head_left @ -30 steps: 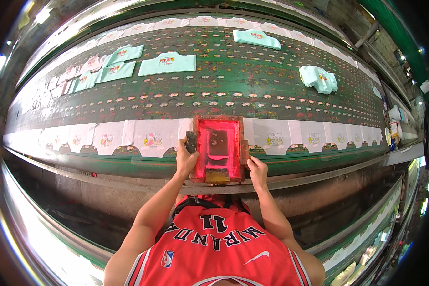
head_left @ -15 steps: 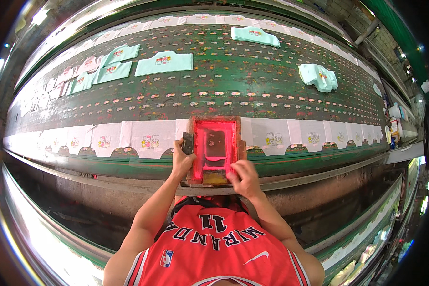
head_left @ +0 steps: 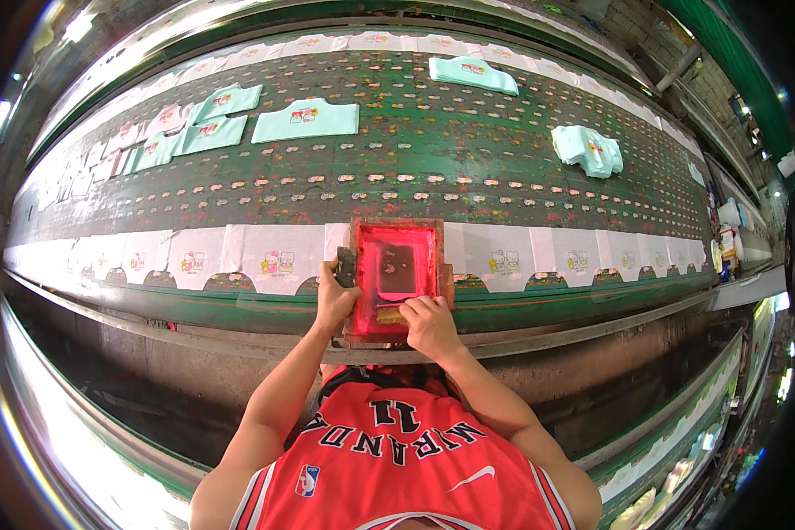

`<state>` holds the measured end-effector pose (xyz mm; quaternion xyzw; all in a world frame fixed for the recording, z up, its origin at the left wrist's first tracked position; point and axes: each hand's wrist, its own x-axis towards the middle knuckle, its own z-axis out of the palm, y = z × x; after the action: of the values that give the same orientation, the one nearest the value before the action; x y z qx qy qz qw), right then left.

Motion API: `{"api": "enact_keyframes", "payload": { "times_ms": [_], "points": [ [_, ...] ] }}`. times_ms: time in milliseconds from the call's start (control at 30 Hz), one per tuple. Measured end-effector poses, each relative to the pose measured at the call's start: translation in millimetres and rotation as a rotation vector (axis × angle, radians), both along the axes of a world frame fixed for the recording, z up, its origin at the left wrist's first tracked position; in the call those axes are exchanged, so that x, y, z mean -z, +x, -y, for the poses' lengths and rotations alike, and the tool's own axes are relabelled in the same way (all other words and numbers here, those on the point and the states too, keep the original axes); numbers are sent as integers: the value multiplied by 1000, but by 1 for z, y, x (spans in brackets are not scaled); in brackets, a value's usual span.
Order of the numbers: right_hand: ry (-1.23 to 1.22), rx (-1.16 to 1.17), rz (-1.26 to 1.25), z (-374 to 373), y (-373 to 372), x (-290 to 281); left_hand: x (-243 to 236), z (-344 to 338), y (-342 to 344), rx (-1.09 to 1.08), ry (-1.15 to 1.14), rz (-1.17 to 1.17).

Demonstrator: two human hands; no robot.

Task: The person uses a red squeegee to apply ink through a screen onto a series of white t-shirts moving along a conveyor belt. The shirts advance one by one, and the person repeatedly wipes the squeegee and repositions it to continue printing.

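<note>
A wooden screen-printing frame [head_left: 443, 243] lies over a white fabric piece at the table's near edge, its mesh covered in bright pink-red ink. My left hand [head_left: 334, 296] is closed on the dark block at the frame's left side. Inside the lower part of the frame, my right hand [head_left: 431, 322] grips a squeegee [head_left: 390, 314], with its fingers over the top edge. The squeegee blade sits just below a dark rectangular area of the mesh. Part of the squeegee is hidden by my right fingers.
White fabric pieces with small cartoon prints [head_left: 278, 256] run along the near edge on both sides. Farther back on the long green table [head_left: 468, 199] are mint garment pieces [head_left: 305, 121], a mint stack [head_left: 473, 75] and a bunched mint pile [head_left: 587, 150]. A metal rail [head_left: 539, 343] borders the near side.
My right hand has moved left from the frame's lower right side onto the squeegee, which now sits slightly higher in the frame. My left hand keeps its hold.
</note>
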<state>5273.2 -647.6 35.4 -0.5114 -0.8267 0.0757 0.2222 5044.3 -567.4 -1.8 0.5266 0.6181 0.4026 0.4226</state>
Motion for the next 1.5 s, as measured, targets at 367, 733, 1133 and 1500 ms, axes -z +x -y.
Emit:
{"api": "enact_keyframes", "payload": {
  "times_ms": [367,733,1133,1500],
  "points": [
    [88,124,78,-109,3,12,-12,4,4,-11,-3,-42],
    [-10,109,77,-127,8,15,-5,2,1,-18,-89,11],
    [-49,37,99,39,-14,-9,1,1,1,5,-45,-56],
    [11,529,-334,18,14,-7,0,3,-1,29,-77,-80]
  ]
}}
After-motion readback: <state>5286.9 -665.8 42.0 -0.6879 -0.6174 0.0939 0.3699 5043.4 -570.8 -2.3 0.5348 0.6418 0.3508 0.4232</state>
